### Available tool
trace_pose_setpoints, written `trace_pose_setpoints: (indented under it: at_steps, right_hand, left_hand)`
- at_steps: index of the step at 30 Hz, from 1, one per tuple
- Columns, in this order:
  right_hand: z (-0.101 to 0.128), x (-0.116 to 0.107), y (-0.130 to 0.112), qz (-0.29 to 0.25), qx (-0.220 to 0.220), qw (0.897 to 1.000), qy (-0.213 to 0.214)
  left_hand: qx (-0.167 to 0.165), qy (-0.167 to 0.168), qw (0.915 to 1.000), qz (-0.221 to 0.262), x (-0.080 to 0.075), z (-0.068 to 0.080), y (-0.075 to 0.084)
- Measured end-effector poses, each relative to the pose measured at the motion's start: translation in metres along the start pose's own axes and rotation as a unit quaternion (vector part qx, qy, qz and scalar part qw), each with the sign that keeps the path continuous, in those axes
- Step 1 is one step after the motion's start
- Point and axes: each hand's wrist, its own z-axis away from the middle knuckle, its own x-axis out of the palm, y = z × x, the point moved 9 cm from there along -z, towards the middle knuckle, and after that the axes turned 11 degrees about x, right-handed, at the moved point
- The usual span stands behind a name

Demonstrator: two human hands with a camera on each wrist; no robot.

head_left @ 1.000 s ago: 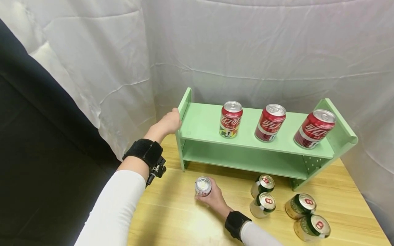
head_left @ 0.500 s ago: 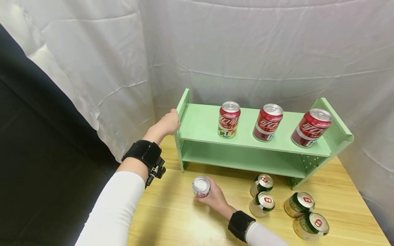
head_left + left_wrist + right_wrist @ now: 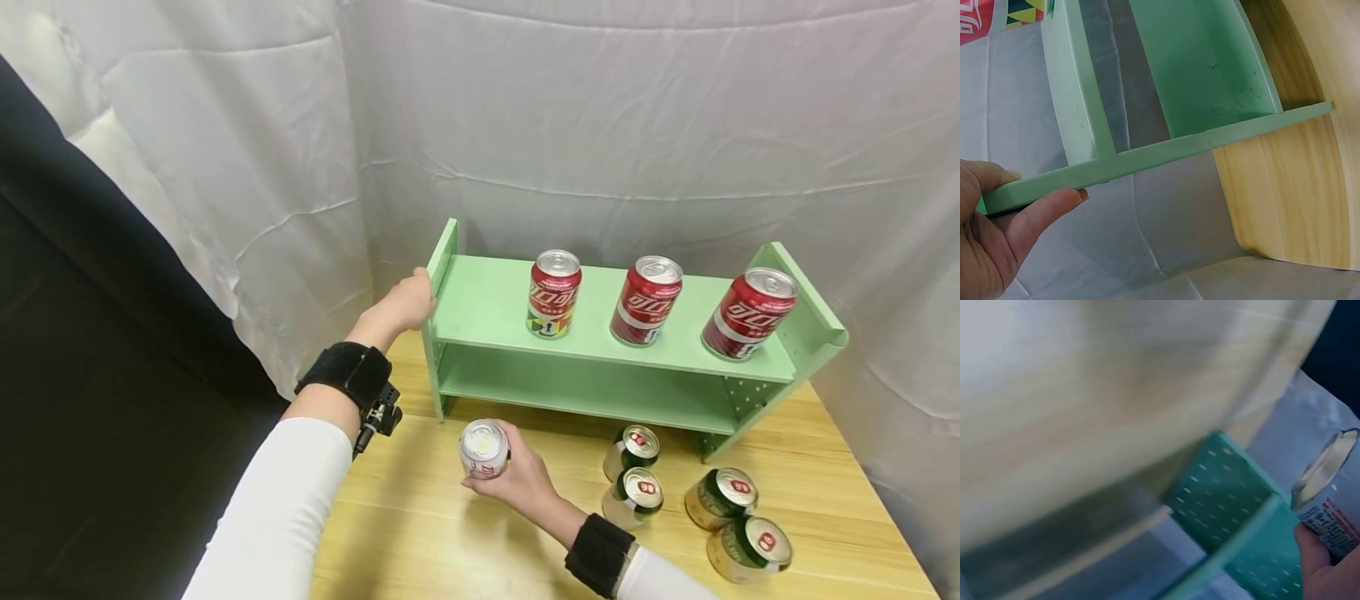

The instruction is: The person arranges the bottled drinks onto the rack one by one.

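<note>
My left hand [image 3: 408, 300] grips the left side panel of a green two-tier shelf [image 3: 483, 304]. In the left wrist view, thumb and fingers pinch the panel's edge [image 3: 1160, 152] from both sides. My right hand [image 3: 522, 477] holds a silver-white drink can [image 3: 483, 450] in front of the shelf's lower left part, lid up in the head view. The right wrist view shows printed text on the can's side [image 3: 1335, 519], with part of the hand beside it. Three red cola cans stand spaced along the top tier: left [image 3: 553, 296], middle [image 3: 647, 302] and right [image 3: 748, 315].
Several green-and-gold cans stand on the wooden table [image 3: 420, 517] right of my right hand, one pair [image 3: 632, 498] nearer and another pair [image 3: 748, 550] farther right. A pale curtain [image 3: 600, 125] hangs behind the shelf. Dark cloth [image 3: 112, 400] covers the left side.
My right hand has raised the silver-white can off the table, moving it slightly left and closer to the camera. My left hand keeps its grip on the panel. The head view has shifted slightly.
</note>
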Motion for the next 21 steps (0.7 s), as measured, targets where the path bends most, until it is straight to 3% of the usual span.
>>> trace_pose_setpoints:
  at_steps: [9, 21]
  right_hand:
    - [0.003, -0.019, -0.038, 0.000, 0.034, 0.999, 0.013]
    - [0.000, -0.039, -0.085, -0.008, -0.009, 0.999, 0.032]
  left_hand:
    - [-0.006, 0.003, 0.9999, 0.009, -0.001, 0.002, -0.002]
    - [-0.012, -0.001, 0.9999, 0.000, 0.003, 0.001, -0.003]
